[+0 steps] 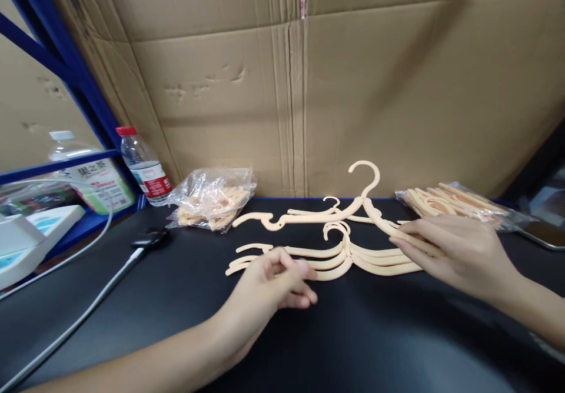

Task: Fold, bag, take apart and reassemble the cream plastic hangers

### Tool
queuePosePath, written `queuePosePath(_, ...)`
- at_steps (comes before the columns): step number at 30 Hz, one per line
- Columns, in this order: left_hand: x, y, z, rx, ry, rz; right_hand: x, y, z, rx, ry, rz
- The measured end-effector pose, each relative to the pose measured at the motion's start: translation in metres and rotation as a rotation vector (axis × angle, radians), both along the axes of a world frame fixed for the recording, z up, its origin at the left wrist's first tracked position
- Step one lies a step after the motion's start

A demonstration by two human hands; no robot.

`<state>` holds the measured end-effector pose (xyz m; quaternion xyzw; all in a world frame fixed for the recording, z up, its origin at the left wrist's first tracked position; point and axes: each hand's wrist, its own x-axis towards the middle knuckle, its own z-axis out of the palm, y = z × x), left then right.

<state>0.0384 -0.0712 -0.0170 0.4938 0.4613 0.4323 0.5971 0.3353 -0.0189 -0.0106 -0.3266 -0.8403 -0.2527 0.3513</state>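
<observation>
A cream plastic folding hanger (342, 215) is held up, hook at the top, its left arm stretched out to a notched, jointed end. My right hand (454, 249) pinches its right arm between thumb and fingers. Below it, several like hangers (382, 262) lie stacked on the black table, hooks grouped together. My left hand (276, 284) is in front of the stack's left arms, fingers curled and thumb against them; anything inside is hidden. Behind the raised hanger, another hanger (331, 203) lies partly covered.
Clear bags of cream hanger pieces lie at the back, one bag (212, 196) left and another bag (459, 202) right. A red-capped bottle (145, 166), a power strip (39, 240) and a cable (95, 302) with a black plug are at left. Cardboard (229, 87) stands behind.
</observation>
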Motion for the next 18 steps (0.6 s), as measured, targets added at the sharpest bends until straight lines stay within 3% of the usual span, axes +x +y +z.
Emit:
queuePosePath(2,0.002,-0.009,0.000,0.225,0.259,-0.217,0.000,0.000,0.000,-0.022,-0.023,0.016)
queuePosePath(5,0.001,-0.020,0.006,0.819,0.657,-0.537,-0.002,-0.001,0.001,-0.137,-0.076,0.084)
queuePosePath(8,0.001,-0.024,0.009,1.168,0.872,-0.684,-0.004,-0.003,0.001,-0.228,-0.156,0.158)
queuePosePath(11,0.001,-0.023,0.007,1.241,0.942,-0.644,-0.007,-0.007,0.003,-0.309,-0.225,0.190)
queuePosePath(18,-0.002,-0.022,0.009,1.206,1.039,-0.638,-0.017,-0.016,0.007,-0.684,-0.337,0.143)
